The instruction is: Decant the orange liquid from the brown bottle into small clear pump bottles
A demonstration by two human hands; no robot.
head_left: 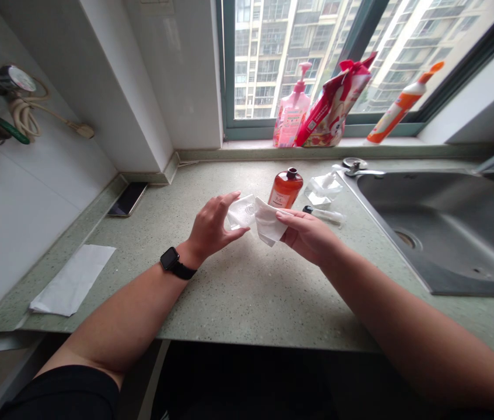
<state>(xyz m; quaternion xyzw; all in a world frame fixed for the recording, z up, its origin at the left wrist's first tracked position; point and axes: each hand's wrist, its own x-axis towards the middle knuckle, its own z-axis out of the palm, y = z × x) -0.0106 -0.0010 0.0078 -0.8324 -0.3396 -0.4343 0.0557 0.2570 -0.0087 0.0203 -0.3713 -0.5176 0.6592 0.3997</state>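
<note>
My left hand (216,224), with a black watch on the wrist, grips a clear, boxy container (239,213) by its sides, fingers above and thumb below. A round mark shows on its face. In my right hand (306,230) is a folded white tissue (268,221), pinched between thumb and fingers against the container's right end. Just behind my right hand stands an open amber bottle (285,189) with a pale label. A pump head (323,214) with a black collar lies beside it. Farther back is a clear, faceted pump bottle (323,186).
At the right, a steel sink (439,280) is set into the speckled counter (247,309). A phone (128,199) and folded white paper (74,280) lie at the left. On the sill stand a pink pump bottle (291,116), a red bag (334,111) and an orange-white bottle (398,111).
</note>
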